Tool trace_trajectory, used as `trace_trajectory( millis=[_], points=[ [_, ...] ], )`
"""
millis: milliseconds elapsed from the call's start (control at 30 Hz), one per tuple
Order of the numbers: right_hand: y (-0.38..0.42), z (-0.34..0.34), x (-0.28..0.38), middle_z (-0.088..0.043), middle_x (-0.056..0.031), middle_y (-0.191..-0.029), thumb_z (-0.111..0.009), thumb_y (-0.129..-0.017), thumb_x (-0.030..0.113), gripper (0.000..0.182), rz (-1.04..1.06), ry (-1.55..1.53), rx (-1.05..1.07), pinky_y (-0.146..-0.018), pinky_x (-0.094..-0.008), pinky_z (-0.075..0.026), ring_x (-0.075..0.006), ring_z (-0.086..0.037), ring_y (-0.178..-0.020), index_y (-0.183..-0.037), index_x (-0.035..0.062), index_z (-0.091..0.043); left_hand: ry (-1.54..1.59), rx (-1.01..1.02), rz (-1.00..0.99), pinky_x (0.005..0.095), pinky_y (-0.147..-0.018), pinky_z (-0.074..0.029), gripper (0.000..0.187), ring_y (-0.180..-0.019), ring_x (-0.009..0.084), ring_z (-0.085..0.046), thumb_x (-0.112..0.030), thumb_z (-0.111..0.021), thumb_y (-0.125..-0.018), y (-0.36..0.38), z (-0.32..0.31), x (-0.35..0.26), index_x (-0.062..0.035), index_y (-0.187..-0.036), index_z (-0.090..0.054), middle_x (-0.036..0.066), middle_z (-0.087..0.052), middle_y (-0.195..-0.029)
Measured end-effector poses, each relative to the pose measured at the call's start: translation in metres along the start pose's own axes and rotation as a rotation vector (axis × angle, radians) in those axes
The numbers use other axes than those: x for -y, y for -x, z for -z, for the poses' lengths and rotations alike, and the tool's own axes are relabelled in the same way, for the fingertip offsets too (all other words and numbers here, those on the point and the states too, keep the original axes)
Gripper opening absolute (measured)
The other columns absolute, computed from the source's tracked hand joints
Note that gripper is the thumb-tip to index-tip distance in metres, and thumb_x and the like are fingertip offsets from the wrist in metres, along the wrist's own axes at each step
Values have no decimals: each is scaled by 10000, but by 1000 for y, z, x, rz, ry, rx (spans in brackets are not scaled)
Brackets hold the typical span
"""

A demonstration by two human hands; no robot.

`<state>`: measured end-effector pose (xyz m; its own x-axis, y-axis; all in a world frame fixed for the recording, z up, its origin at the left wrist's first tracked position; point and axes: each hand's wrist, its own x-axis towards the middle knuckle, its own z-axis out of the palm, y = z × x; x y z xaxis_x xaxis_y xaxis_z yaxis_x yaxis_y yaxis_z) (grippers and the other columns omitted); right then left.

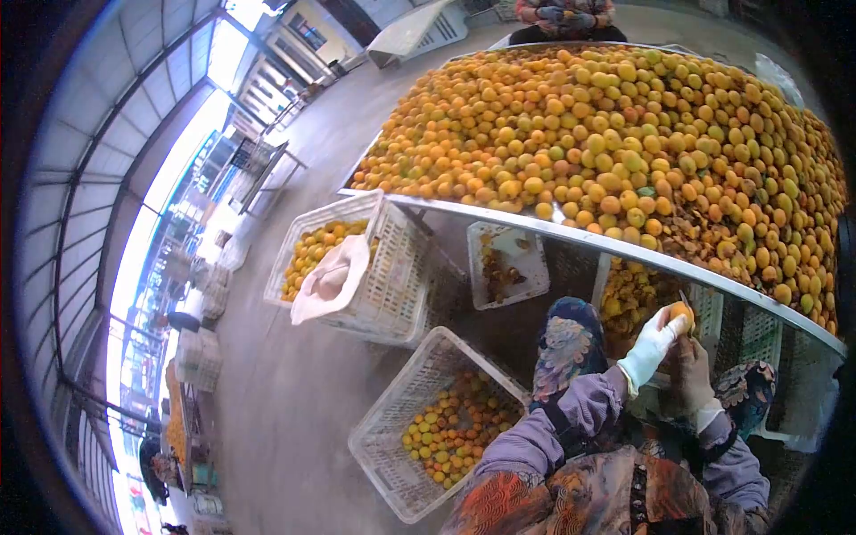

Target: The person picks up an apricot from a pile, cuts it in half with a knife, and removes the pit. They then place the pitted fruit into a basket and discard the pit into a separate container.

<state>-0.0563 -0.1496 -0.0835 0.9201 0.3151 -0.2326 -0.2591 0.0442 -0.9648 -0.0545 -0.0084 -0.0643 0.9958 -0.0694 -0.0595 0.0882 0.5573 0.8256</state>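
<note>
Item 1: left hand [654,348], white-gloved, fingers closed around a small, round orange fruit [681,316]. I can make out no lettering here or on the crates. The fruit is smooth-skinned and slightly blurred, upright at the fingertips; a thin, pale sliver stands at its top edge, too small for me to identify.

Item 2: right hand [693,379], in a brownish glove with a pale cuff, fingers bent close below the fruit. I cannot tell how far they are closed or what they hold.

Item 3: pale plastic crate of orange-yellow fruit pieces [621,308], just beside the grip, under the table edge.

Item 4: wide table with a pale metal rim [571,234], ahead of the grip, heaped with yellow, orange and greenish fruit [571,134], some browned.

Item 5: whitish lattice crate [392,459], left of the grip, partly filled with fruit.

Item 6: shallow white tray [530,283] holding dark scraps, beyond that crate.

Item 7: white slatted crate [399,276], farther left, full of fruit, a cream fabric hat [332,283] on its rim.

Item 8: a person [566,18] across the table, hands together.
</note>
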Motion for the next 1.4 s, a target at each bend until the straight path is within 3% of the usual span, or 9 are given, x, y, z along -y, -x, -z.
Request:
trace_trajectory(
  millis=[67,267,433,567,733,833,967,1233,1400],
  points=[
    [-8,11,-10,-574,-12,-916,-492,-937,317,353,-119,97,5,-712,-232,-404,-82,-484,-824,-1038,-15,-559,-50,7,-21,250,-891,-396,400,-999,115,-506,-208,-549,-901,2,6,-5,12,-1219,-447,58,-549,-1087],
    [-7,-5,31,-581,-16,-900,-483,-941,319,354,15,33,52,-695,-238,-424,-94,-515,-795,-1032,-14,-561,-121,-54,-145,246,-863,-390,357,-954,115,-494,-207,-587,-878,2,-10,-27,19,-1138,-491,55,-558,-1034],
    [-24,9,-31,-603,-35,-955,-491,-937,299,357,13,81,-24,-744,-253,-444,-113,-536,-834,-1070,-24,-565,36,-191,28,235,-849,-407,371,-937,125,-535,-259,-538,-907,-2,-6,2,19,-1152,-513,54,-588,-1025],
    [-9,-5,9,-621,-54,-946,-493,-933,264,322,-64,-114,23,-749,-262,-448,-101,-535,-840,-1075,-10,-586,-226,-69,-113,269,-881,-417,343,-977,131,-525,-173,-569,-883,10,-7,-26,-17,-1179,-495,43,-572,-1052],
    [17,-17,70,-639,-98,-876,-517,-911,345,407,-93,287,-24,-702,-303,-458,-144,-556,-788,-1053,-32,-571,-419,-63,-111,271,-864,-423,311,-946,139,-551,-137,-559,-871,7,-15,-38,19,-1139,-537,76,-598,-1051],
    [14,-27,20,-620,-116,-815,-518,-908,350,406,53,134,-159,-688,-309,-455,-154,-550,-755,-1019,-37,-570,-94,-64,67,270,-835,-435,321,-926,143,-557,-231,-480,-932,15,-28,-25,9,-1137,-540,77,-596,-1032],
    [17,-30,28,-610,-85,-833,-522,-910,317,361,16,43,-118,-705,-293,-443,-139,-535,-758,-1007,-27,-569,8,-87,199,275,-828,-445,395,-915,151,-549,-317,-434,-953,17,-37,-31,-11,-1196,-493,63,-571,-1029],
    [32,-16,63,-614,-69,-826,-526,-906,333,369,-104,179,-78,-711,-293,-444,-143,-535,-750,-1020,-16,-571,-375,10,23,266,-860,-414,293,-935,147,-545,-188,-497,-912,8,-27,-25,15,-1121,-532,84,-592,-1012],
    [23,-34,29,-623,-110,-834,-512,-910,334,381,32,107,-199,-725,-314,-451,-175,-566,-772,-1016,-26,-575,-201,-47,119,272,-717,-471,434,-770,145,-576,-388,-418,-949,9,-38,-23,13,-1040,-556,115,-631,-936]
  ],
)
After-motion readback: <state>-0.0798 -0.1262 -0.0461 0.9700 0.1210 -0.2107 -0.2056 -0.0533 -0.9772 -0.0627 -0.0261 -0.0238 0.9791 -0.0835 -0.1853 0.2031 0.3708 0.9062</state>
